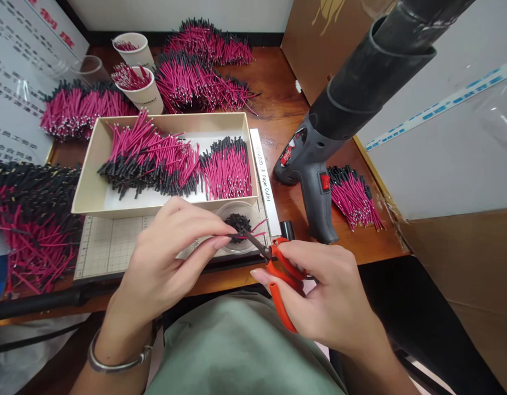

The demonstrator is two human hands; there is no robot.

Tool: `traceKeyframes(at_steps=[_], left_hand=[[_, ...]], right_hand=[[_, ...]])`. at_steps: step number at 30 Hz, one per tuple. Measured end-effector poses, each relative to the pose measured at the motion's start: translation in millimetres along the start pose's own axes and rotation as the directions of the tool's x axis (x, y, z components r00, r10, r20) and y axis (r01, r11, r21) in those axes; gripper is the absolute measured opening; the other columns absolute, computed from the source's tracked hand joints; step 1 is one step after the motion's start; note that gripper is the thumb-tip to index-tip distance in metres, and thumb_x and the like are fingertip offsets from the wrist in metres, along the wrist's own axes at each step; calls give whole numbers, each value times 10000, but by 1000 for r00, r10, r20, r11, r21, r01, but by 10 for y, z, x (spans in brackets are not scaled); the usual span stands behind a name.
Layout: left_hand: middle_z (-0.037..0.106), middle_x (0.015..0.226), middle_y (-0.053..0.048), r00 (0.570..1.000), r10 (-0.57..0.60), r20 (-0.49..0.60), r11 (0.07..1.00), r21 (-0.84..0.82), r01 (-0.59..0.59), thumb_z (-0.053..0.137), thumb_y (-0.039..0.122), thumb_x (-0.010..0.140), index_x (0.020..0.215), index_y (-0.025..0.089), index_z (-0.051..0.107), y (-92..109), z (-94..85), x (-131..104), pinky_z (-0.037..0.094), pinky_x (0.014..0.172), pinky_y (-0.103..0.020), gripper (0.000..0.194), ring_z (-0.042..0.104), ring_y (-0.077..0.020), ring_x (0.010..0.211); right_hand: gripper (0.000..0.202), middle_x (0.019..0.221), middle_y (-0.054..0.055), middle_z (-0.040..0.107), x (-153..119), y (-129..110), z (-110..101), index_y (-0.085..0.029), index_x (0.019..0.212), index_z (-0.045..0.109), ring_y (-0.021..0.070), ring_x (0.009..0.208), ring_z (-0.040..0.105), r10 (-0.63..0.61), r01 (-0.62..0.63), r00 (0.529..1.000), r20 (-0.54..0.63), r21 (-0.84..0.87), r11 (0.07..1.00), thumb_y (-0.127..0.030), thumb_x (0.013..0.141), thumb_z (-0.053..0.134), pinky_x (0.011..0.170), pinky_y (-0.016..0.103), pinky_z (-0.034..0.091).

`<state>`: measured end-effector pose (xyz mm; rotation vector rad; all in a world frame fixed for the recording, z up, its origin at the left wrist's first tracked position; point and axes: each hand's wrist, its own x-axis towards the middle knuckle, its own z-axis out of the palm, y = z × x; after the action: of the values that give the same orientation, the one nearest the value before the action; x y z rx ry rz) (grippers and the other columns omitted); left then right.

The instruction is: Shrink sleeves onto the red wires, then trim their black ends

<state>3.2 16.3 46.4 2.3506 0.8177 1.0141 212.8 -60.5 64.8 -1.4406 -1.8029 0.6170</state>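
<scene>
A: Where the blades meet, what is between them?

B: 1 thin piece [236, 236], dark at the end, pinched at its near end by the left hand [171, 258]. Thumb and forefinger are closed on it; the other fingers curl loosely. It sits just above the dish [242, 226], at the table's front edge.

A: And the scissors [278, 274]?

B: Orange handles, gripped in the right hand [331, 296], fingers wrapped through and around them. The blades look nearly closed on the piece; how far exactly, I cannot tell.

A: Contents of the dish?

B: Clear plastic, holding a small heap of black offcuts.

A: Immediately behind?

B: A cutting mat [113, 244], and on it a shallow box [89, 186] with 2 batches of pink wires tipped in black.

A: Further out?

B: A heat gun [315, 164] stands right of the box, a small wire bundle [354, 197] just beside its handle. 2 paper cups [140, 82] with wires stand behind the box. Loose wire heaps [204, 71] lie at the back and along the left side. The left wrist wears a bangle [117, 359].
</scene>
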Motion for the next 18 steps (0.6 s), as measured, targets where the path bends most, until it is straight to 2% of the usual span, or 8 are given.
traceKeyframes(at_steps=[8,18], left_hand=[[723,925,14,1000,3,8,1000,-17,-3,658,85,990,1038,198,679,7,-4,-3,484,794,-293,124,596,-126,853],[741,936,11,999,30,14,999,-32,-29,653,45,984,1060,192,664,-1,4,-2,476,798,-308,166,596,-124,855]], right_hand=[[449,600,-80,285,-10,14,1,-163,649,341,28,560,220,2,-2,1000,4,-22,1000,-205,874,727,506,167,223],[481,614,-78,245,-4,2,-13,-163,668,278,29,573,196,21,-23,999,50,38,999,-178,900,700,515,161,210]])
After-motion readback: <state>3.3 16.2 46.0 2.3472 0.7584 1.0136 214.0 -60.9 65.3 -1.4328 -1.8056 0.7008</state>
